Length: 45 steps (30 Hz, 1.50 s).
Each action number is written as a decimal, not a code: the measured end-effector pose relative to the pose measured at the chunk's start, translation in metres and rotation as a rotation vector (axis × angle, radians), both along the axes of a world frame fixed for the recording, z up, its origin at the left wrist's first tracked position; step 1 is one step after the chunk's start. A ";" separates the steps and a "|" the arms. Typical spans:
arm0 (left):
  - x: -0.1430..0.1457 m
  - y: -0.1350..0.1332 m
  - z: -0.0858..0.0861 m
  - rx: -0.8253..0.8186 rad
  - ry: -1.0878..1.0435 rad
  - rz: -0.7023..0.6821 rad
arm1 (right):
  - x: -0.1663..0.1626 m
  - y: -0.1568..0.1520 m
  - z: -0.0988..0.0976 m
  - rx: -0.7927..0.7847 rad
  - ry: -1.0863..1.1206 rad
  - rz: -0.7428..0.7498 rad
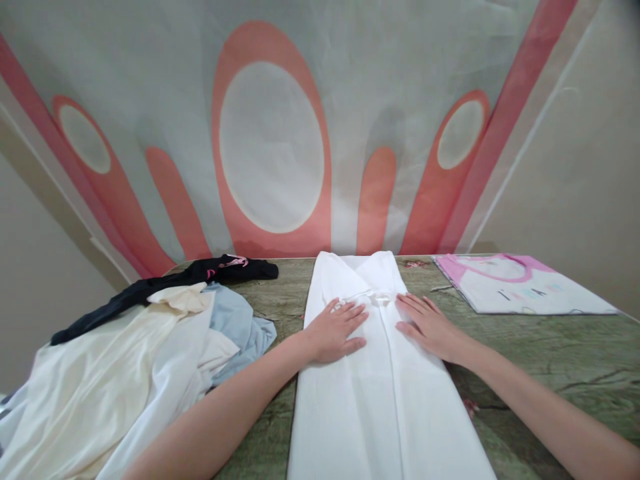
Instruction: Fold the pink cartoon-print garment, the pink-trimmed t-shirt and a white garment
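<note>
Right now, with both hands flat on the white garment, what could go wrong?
1. The left hand and right hand only press flat on the white garment. Sliding them could bunch its folded-in halves along the middle line.
2. The clothes pile lies close to its left edge, beside the left forearm. A sweep may drag a piece across.

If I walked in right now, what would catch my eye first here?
First, the long white garment laid flat down the middle of the green table, with the left hand and right hand pressed flat on it, side by side. Then the loose heap of clothes at the left, and the big coral-and-grey wall cloth behind.
</note>
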<state>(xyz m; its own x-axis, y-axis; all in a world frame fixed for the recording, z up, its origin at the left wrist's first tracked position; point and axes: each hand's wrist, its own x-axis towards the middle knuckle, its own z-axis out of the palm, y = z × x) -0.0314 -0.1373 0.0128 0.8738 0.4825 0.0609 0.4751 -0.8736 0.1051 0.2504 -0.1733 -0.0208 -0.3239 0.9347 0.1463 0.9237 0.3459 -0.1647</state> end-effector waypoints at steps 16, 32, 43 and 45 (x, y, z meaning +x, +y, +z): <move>-0.020 -0.016 0.006 0.019 -0.030 0.255 | -0.026 -0.085 0.025 -0.157 0.143 0.151; -0.012 0.048 -0.018 0.003 0.038 0.372 | -0.008 0.035 -0.008 -0.052 -0.063 -0.024; 0.002 0.069 -0.009 0.005 -0.012 0.363 | -0.003 0.061 0.001 0.069 -0.036 -0.092; -0.003 0.050 -0.006 -0.009 -0.008 0.329 | -0.005 0.049 0.004 0.110 -0.018 -0.056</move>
<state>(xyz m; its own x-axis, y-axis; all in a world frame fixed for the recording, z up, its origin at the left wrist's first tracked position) -0.0340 -0.0872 0.0071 0.6704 0.7394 0.0614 0.7309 -0.6724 0.1173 0.2455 -0.1239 -0.0171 -0.2755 0.9300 0.2432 0.9444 0.3091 -0.1120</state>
